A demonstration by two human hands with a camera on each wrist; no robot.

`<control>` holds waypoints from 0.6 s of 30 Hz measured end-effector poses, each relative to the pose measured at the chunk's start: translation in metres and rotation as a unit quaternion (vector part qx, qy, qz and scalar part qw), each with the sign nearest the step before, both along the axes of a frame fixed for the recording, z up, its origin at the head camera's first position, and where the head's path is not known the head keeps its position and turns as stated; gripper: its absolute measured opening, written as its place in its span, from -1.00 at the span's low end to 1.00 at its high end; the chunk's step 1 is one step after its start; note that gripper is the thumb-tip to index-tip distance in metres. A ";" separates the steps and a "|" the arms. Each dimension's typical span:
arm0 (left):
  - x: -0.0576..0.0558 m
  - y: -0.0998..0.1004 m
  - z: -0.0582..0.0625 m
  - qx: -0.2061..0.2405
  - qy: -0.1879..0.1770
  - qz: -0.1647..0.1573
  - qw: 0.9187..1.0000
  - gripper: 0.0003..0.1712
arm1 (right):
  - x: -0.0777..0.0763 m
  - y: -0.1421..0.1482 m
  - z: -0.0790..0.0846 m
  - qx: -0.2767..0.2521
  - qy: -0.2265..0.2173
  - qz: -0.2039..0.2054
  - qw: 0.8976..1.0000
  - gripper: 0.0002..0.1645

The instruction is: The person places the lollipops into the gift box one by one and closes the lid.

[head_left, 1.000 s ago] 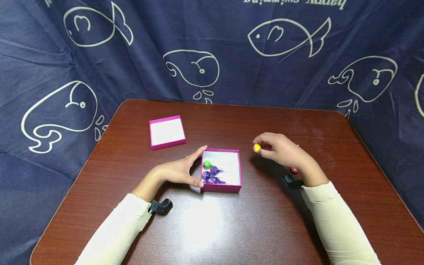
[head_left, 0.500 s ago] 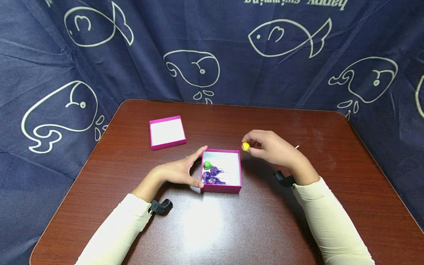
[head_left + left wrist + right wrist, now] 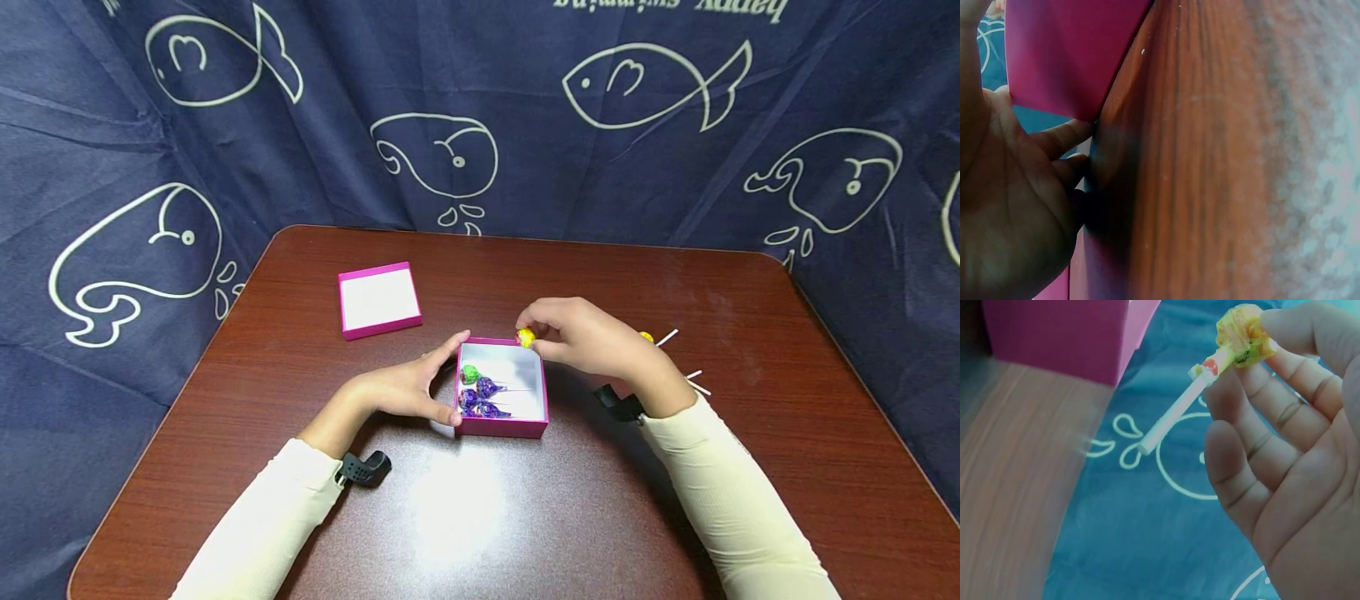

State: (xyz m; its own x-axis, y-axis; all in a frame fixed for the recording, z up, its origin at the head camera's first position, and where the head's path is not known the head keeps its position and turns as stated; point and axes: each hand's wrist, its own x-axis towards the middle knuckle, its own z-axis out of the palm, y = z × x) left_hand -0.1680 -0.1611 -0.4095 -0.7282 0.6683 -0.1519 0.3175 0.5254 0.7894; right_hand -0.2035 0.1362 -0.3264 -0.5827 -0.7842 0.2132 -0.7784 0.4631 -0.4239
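Note:
My right hand (image 3: 588,337) pinches a yellow-wrapped lollipop (image 3: 525,337) by its head, just above the far right corner of a pink box (image 3: 501,427). In the right wrist view the white stick (image 3: 1172,415) points down and left, apart from the box wall. My left hand (image 3: 401,387) holds the box at its left side, thumb at the near corner and forefinger at the far one. Inside the box, along the left, lie a green lollipop (image 3: 469,374) and several purple lollipops (image 3: 487,387).
A pink lid (image 3: 381,300), white inside, lies at the back left of the brown table (image 3: 600,517). Beside the right forearm are another yellow lollipop (image 3: 646,336) and several white sticks (image 3: 696,380), partly hidden by the arm. A blue printed cloth (image 3: 525,183) hangs behind.
My right hand has carried the yellow lollipop left to the box's far right corner. Lollipop sticks on the right have come into view behind the arm. The left hand stays put.

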 end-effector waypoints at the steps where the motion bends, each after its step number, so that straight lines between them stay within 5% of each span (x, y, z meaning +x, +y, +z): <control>1: 0.000 0.000 0.000 -0.001 0.000 0.000 1.000 0.45 | 0.000 -0.002 0.000 0.000 0.002 0.003 1.000 -0.77; 18: 0.000 0.000 0.001 -0.013 -0.004 0.000 1.000 0.43 | 0.005 -0.033 -0.011 0.032 0.008 0.032 0.999 -0.79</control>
State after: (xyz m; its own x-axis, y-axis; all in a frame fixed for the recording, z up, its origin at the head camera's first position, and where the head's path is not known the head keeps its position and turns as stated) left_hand -0.1681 -0.1610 -0.4089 -0.7272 0.6636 -0.1753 0.3107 0.5460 0.7780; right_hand -0.1982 0.1034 -0.3379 -0.5285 -0.8316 0.1705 -0.8133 0.4384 -0.3827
